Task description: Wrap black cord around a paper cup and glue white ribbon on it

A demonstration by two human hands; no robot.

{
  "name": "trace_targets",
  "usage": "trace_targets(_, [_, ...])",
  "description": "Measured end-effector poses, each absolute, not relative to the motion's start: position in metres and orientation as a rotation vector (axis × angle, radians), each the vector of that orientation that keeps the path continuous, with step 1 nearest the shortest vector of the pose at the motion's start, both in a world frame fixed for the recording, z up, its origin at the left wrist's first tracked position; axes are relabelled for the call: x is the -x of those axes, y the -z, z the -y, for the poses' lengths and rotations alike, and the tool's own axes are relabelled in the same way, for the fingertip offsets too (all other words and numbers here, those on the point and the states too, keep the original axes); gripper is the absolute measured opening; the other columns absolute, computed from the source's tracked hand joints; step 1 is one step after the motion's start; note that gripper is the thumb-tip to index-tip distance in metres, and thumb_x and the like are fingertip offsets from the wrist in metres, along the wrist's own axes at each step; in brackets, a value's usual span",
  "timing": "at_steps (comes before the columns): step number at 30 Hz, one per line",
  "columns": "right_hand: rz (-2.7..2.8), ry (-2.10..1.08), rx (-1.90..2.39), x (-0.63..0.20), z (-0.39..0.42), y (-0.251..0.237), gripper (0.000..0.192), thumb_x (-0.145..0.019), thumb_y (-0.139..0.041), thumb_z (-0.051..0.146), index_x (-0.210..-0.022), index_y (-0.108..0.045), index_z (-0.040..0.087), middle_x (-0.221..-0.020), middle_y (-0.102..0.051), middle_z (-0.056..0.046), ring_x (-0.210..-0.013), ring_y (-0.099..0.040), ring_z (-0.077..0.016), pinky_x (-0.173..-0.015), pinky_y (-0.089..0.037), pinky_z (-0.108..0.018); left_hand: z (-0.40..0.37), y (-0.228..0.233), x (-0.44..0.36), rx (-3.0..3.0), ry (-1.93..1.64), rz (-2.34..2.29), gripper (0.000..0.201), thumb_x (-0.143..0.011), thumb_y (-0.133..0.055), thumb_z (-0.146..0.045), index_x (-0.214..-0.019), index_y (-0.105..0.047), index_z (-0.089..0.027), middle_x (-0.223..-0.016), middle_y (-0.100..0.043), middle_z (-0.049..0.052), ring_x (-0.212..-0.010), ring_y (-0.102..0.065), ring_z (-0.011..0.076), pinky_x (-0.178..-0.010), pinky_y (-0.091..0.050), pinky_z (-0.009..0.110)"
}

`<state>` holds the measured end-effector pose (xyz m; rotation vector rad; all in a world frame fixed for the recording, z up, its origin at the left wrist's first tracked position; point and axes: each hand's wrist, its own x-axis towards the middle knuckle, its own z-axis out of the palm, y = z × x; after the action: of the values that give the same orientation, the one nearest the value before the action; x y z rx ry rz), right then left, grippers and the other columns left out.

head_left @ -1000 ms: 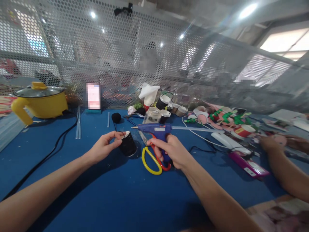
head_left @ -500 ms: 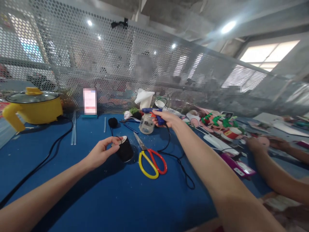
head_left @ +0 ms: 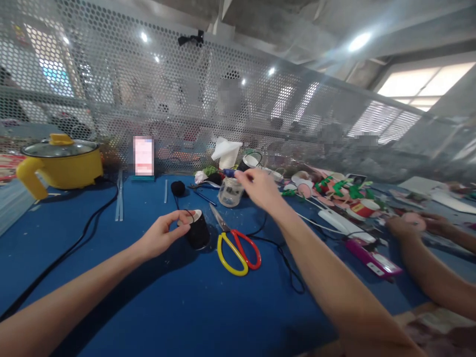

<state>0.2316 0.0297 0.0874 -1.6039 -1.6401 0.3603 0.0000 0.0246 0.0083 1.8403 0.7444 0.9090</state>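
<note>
A blue counter (head_left: 186,302) stood before a perforated metal screen (head_left: 148,99). Left hand (head_left: 163,237) fingers pinched the black spool (head_left: 197,230) near the scissors (head_left: 236,245); right hand (head_left: 258,186) hung loosely open by a jar (head_left: 230,192). No writing was readable.

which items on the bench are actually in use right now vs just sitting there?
In use:
- left hand gripping the black spool
- right hand over the blue glue gun, beside the glass jar

Lying about:
- scissors, yellow and red handles
- yellow pot
- black pompom
- pink case
- another person's hand
</note>
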Motion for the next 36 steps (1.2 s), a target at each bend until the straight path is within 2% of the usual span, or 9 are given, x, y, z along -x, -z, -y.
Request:
trace_targets(3, [1.863, -0.465, 1.449, -0.195, -0.021, -0.071, 0.034, -0.081, -0.048, 0.038, -0.060, -0.062, 0.015, -0.078, -0.063, -0.003, -0.077, -0.058, -0.0129, -0.068, -0.040, -0.022, -0.021, -0.012, -0.001, -1.941, -0.883, -0.708, 0.012, -0.080, -0.047, -0.027, -0.072, -0.047, -0.018, -0.100, -0.060, 0.010, -0.111, -0.047, 0.0224, -0.092, -0.033, 0.038])
trace_targets(6, [2.022, -0.786, 1.337, -0.169, -0.023, -0.052, 0.040, -0.085, -0.041, 0.036, -0.057, -0.059, 0.014, -0.073, -0.064, -0.005, -0.070, -0.058, -0.0138, -0.067, -0.041, -0.025, -0.017, -0.017, -0.002, -2.075, -0.819, -0.700, 0.014, -0.081, -0.045, -0.026, -0.069, -0.047, -0.018, -0.087, -0.057, 0.005, -0.091, -0.052, 0.0182, -0.084, -0.038, 0.034])
trace_targets(9, [1.958, -1.019, 1.295, -0.162, -0.024, -0.043, 0.029, -0.082, -0.048, 0.029, -0.059, -0.059, 0.014, -0.092, -0.064, -0.008, -0.081, -0.059, -0.0167, -0.071, -0.042, -0.027, -0.016, -0.020, -0.002, -2.134, -0.767, -0.741, 0.015, -0.080, -0.045, -0.025, -0.068, -0.047, -0.017, -0.074, -0.052, 0.001, -0.074, -0.050, 0.0151, -0.074, -0.040, 0.031])
trace_targets(12, [1.778, -1.066, 1.236, -0.168, -0.019, -0.042, 0.018, -0.078, -0.052, 0.024, -0.065, -0.060, 0.015, -0.114, -0.056, -0.010, -0.103, -0.053, -0.0178, -0.086, -0.038, -0.029, -0.019, -0.019, -0.001, -2.023, -0.754, -0.742, 0.016, -0.079, -0.048, -0.028, -0.068, -0.047, -0.017, -0.079, -0.057, 0.003, -0.088, -0.053, 0.0185, -0.081, -0.038, 0.032])
trace_targets(14, [1.653, -1.073, 1.185, -0.176, -0.014, -0.041, 0.015, -0.076, -0.054, 0.024, -0.066, -0.059, 0.015, -0.115, -0.055, -0.010, -0.105, -0.052, -0.0170, -0.091, -0.035, -0.030, -0.020, -0.019, 0.000, -1.878, -0.753, -0.716, 0.015, -0.078, -0.050, -0.029, -0.069, -0.048, -0.017, -0.097, -0.060, 0.007, -0.106, -0.049, 0.0211, -0.091, -0.033, 0.035])
trace_targets(16, [1.560, -1.064, 1.162, -0.182, -0.009, -0.038, 0.014, -0.074, -0.056, 0.025, -0.064, -0.055, 0.016, -0.112, -0.056, -0.010, -0.099, -0.055, -0.0161, -0.090, -0.037, -0.031, -0.021, -0.018, -0.001, -1.741, -0.744, -0.694, 0.015, -0.077, -0.053, -0.029, -0.070, -0.049, -0.017, -0.114, -0.057, 0.010, -0.116, -0.043, 0.0216, -0.097, -0.028, 0.036])
trace_targets(19, [1.479, -1.058, 1.134, -0.189, -0.002, -0.028, 0.015, -0.071, -0.058, 0.026, -0.063, -0.050, 0.017, -0.103, -0.058, -0.009, -0.089, -0.058, -0.0145, -0.085, -0.041, -0.032, -0.019, -0.019, -0.002, -1.623, -0.713, -0.689, 0.018, -0.076, -0.056, -0.031, -0.070, -0.050, -0.015, -0.119, -0.055, 0.012, -0.116, -0.045, 0.0224, -0.098, -0.028, 0.038])
trace_targets(22, [1.449, -1.040, 1.099, -0.192, 0.002, -0.019, 0.015, -0.069, -0.059, 0.027, -0.064, -0.049, 0.018, -0.097, -0.059, -0.008, -0.086, -0.057, -0.0140, -0.082, -0.043, -0.032, -0.019, -0.019, -0.002, -1.572, -0.689, -0.685, 0.018, -0.075, -0.057, -0.031, -0.068, -0.051, -0.015, -0.118, -0.056, 0.013, -0.114, -0.047, 0.0228, -0.097, -0.029, 0.039])
trace_targets(36, [1.464, -1.007, 1.090, -0.194, -0.001, -0.007, 0.018, -0.071, -0.059, 0.032, -0.066, -0.049, 0.018, -0.092, -0.061, -0.008, -0.082, -0.058, -0.0154, -0.076, -0.044, -0.032, -0.021, -0.018, -0.001, -1.558, -0.654, -0.632, 0.013, -0.078, -0.056, -0.025, -0.070, -0.054, -0.015, -0.117, -0.058, 0.009, -0.113, -0.048, 0.0213, -0.096, -0.031, 0.036])
